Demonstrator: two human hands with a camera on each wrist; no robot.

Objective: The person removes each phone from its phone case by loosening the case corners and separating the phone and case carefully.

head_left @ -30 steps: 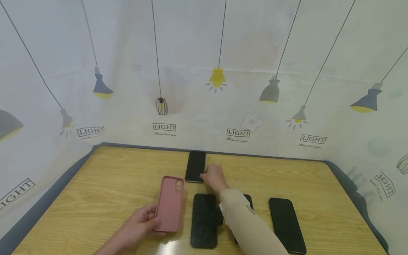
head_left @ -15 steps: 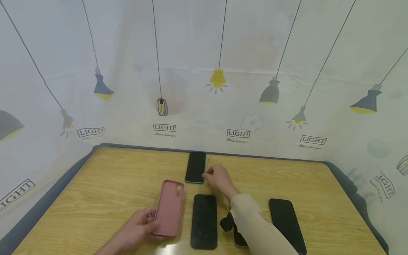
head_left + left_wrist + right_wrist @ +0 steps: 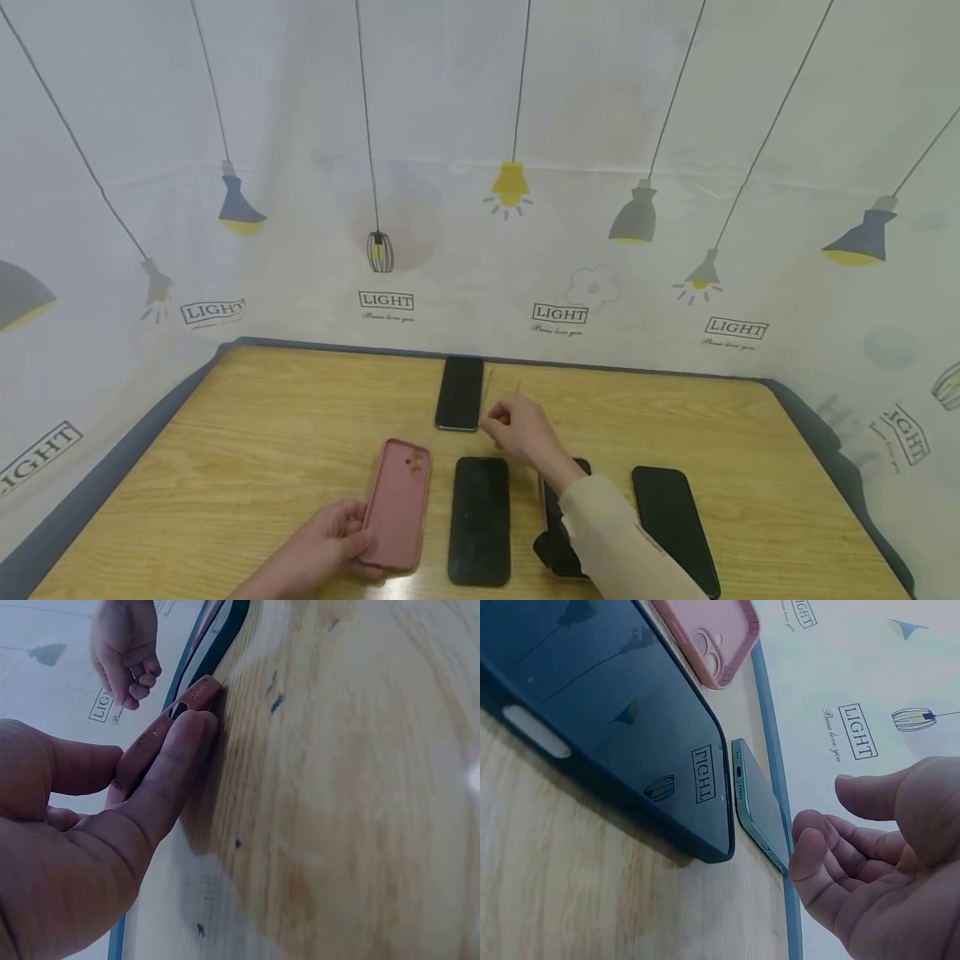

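My left hand (image 3: 337, 537) grips the lower left side of a pink phone case (image 3: 400, 508), thumb on its inner face; no phone lies in it. The case edge (image 3: 161, 731) also shows between thumb and fingers in the left wrist view. My right hand (image 3: 525, 429) hovers just right of the near end of the back phone (image 3: 460, 393). Its thumb stands apart from loosely curled fingers (image 3: 810, 855) in the right wrist view, with nothing held. A dark phone in a black case (image 3: 480, 521) lies between the hands.
Partly under the right forearm lies a dark-screened phone with a pinkish rim (image 3: 552, 508). Farther right is another dark phone (image 3: 675, 525). The wooden table (image 3: 300, 417) meets a lamp-printed cloth (image 3: 465, 325) at the back and sides. A black wrist device (image 3: 552, 550) hangs below the right sleeve.
My right hand has drawn back from the back phone's edge, toward me and slightly right. The left hand has brought the pink case a little nearer to me.
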